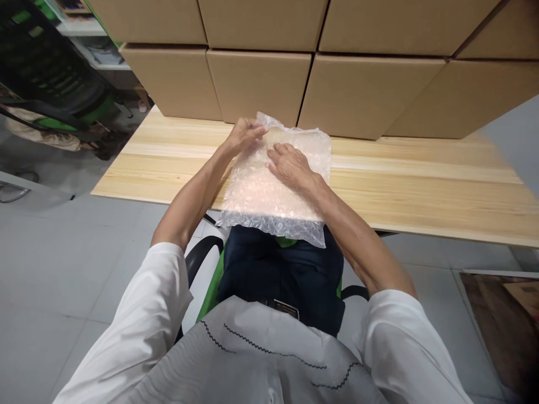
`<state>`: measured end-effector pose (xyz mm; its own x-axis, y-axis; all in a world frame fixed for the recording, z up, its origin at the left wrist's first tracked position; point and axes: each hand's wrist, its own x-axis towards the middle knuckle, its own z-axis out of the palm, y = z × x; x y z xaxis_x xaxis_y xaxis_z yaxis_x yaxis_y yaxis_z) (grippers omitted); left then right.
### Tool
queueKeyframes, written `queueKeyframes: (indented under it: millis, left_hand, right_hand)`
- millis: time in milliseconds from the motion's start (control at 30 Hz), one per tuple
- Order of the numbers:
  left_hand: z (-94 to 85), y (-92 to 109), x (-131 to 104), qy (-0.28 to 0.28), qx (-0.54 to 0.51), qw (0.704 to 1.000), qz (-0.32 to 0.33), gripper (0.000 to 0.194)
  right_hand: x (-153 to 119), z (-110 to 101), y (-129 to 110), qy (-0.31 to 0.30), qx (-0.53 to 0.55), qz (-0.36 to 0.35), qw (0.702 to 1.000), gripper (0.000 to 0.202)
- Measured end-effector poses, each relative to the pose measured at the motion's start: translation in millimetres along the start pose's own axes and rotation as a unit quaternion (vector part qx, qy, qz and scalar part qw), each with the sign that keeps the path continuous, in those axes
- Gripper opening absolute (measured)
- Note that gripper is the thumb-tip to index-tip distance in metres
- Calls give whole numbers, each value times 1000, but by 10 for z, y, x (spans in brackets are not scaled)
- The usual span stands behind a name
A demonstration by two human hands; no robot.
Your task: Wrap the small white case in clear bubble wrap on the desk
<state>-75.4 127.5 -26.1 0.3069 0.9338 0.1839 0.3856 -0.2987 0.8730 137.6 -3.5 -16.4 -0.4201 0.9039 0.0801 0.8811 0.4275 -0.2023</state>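
A sheet of clear bubble wrap lies on the wooden table in front of me, its near edge hanging over the front toward my lap. At its far left corner, my left hand has its thumb and fingers closed on the plastic. My right hand rests flat on the upper middle of the sheet, palm down, fingers stretched out. Whether the wrap is one layer or several I cannot tell.
Cardboard boxes stand in two stacked rows along the back of the wooden table, just behind the wrap. A dark chair is at the far left. Another dark wooden surface shows at the lower right.
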Motion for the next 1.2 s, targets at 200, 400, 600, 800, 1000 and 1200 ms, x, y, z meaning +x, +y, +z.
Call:
queueKeyframes:
  millis: [200, 400, 600, 800, 1000, 1200]
  left_hand:
    - [69, -39, 128, 81, -4, 997, -15, 46]
    - [116, -100, 184, 150, 12, 988, -16, 55]
    - [41, -138, 284, 200, 83, 976, -1, 47]
    - [-192, -34, 41, 243, 133, 961, 5, 48]
    - [3, 266, -437, 73, 261, 956, 112, 52]
    - [305, 217, -591, -49, 387, 918, 71, 58]
  right_hand:
    - [9, -10, -2, -3, 1, 3, 1000, 58]
    - [15, -37, -27, -19, 0, 17, 1000, 59]
    - [28, 12, -4, -10, 7, 23, 1000, 57]
    - [33, -26, 10, -31, 7, 30, 999, 55]
    - [12, -230, -14, -14, 52, 18, 998, 50]
    - [210, -202, 31, -36, 29, 6, 999, 49]
